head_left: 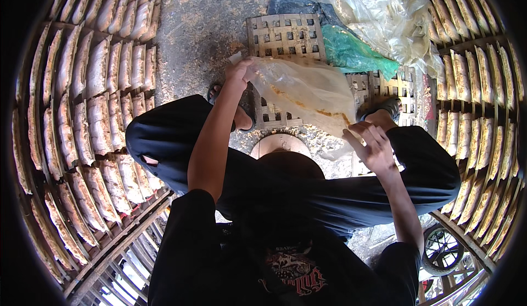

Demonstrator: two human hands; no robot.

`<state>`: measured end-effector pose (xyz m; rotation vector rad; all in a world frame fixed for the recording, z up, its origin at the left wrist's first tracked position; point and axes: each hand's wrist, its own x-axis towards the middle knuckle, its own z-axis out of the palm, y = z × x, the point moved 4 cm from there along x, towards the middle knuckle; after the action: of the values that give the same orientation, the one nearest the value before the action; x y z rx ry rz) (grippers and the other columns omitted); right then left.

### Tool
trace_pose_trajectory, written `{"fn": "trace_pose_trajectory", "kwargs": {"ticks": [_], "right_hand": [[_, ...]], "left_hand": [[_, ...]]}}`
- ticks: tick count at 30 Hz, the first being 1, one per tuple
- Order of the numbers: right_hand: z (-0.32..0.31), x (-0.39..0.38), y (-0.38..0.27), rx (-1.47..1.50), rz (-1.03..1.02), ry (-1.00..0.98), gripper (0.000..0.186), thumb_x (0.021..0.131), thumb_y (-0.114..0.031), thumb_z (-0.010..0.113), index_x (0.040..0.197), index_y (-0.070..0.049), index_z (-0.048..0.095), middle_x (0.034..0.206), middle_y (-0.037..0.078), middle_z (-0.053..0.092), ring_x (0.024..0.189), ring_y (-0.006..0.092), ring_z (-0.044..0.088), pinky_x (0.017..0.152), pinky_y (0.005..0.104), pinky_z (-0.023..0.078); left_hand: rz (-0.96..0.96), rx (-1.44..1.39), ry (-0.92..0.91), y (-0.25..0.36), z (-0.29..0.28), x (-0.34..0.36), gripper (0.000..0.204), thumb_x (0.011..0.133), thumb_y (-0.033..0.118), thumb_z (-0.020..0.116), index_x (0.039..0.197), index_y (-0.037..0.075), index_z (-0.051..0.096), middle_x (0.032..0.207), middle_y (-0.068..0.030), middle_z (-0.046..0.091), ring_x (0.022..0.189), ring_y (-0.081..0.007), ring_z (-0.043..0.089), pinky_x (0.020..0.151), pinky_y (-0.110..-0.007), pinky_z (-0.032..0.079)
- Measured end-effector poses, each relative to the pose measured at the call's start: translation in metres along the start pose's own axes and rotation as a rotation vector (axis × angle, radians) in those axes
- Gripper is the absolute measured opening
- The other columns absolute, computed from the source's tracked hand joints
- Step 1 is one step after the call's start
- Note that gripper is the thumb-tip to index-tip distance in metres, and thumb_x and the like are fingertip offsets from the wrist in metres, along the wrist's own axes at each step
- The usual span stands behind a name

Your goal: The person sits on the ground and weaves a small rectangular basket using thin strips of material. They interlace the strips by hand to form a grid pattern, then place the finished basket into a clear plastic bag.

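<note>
A cloudy, clear plastic bag (pixel 307 89) stretches between my two hands above the floor, with a streak of orange-brown crumbs along it. My left hand (pixel 240 71) is closed on its upper left end. At the opposite end, the thumb and fingers of my right hand (pixel 374 147) pinch the bag's edge, the other fingers loosely curled. Under the bag lie woven slatted panels (pixel 286 34), partly covered by it. Between my legs shows the pale rim of a round object (pixel 280 141); its kind is hard to make out.
Racks of long, pale, brown-edged pieces (pixel 99 67) rise on the left, and a similar rack (pixel 477 81) on the right. Crumpled clear plastic sheeting (pixel 379 9) and a green plastic piece (pixel 351 48) lie ahead. Crumbs litter the grey floor (pixel 197 26). A small wheel (pixel 442 250) stands lower right.
</note>
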<state>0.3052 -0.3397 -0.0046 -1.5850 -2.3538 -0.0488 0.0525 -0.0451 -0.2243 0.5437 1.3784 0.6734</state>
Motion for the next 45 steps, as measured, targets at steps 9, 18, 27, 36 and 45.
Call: {"fn": "trace_pose_trajectory", "kwargs": {"ticks": [9,18,27,36,45], "right_hand": [[0.071,-0.067,0.008,0.127,0.328,-0.667,0.032,0.089,-0.03,0.068,0.114,-0.009,0.068,0.123,0.01,0.06,0.112,0.0272,0.057,0.09,0.041,0.049],[-0.041,0.082,0.063,0.248,0.351,0.033,0.04,0.088,-0.029,0.072,0.12,-0.006,0.065,0.12,0.017,0.064,0.11,0.038,0.063,0.093,0.0449,0.055],[-0.08,0.154,0.081,0.33,0.155,0.3,0.07,0.074,-0.032,0.083,0.133,-0.007,0.055,0.132,0.013,0.058,0.122,0.0353,0.056,0.102,0.0435,0.047],[-0.083,0.152,0.072,0.385,0.019,0.183,0.071,0.066,-0.029,0.088,0.128,-0.007,0.06,0.106,0.015,0.067,0.108,0.0356,0.062,0.103,0.0466,0.044],[-0.13,0.115,0.089,0.329,0.072,0.365,0.041,0.071,-0.023,0.085,0.103,-0.005,0.067,0.086,0.012,0.064,0.087,0.033,0.065,0.075,0.0399,0.051]], "left_hand": [[0.232,0.121,-0.464,0.075,0.075,-0.075,0.021,0.092,0.014,0.071,0.111,0.007,0.068,0.106,-0.0055,0.068,0.094,-0.0144,0.066,0.075,-0.028,0.057],[0.554,0.335,-0.826,0.156,0.099,-0.18,0.013,0.097,0.017,0.066,0.107,0.008,0.065,0.102,0.0005,0.062,0.09,-0.0089,0.059,0.07,-0.026,0.051],[0.511,0.237,-0.942,0.141,0.116,-0.179,0.013,0.099,0.018,0.063,0.107,0.009,0.06,0.096,0.002,0.061,0.09,-0.0075,0.057,0.078,-0.023,0.045],[0.596,0.449,-1.147,0.148,0.152,-0.222,0.014,0.099,0.018,0.063,0.104,0.006,0.062,0.099,0.0018,0.059,0.083,-0.0053,0.056,0.069,-0.022,0.046],[0.837,0.844,-1.131,0.191,0.227,-0.273,0.016,0.096,0.015,0.066,0.107,0.003,0.068,0.096,-0.0014,0.07,0.062,-0.0043,0.052,0.056,-0.022,0.043]]}}
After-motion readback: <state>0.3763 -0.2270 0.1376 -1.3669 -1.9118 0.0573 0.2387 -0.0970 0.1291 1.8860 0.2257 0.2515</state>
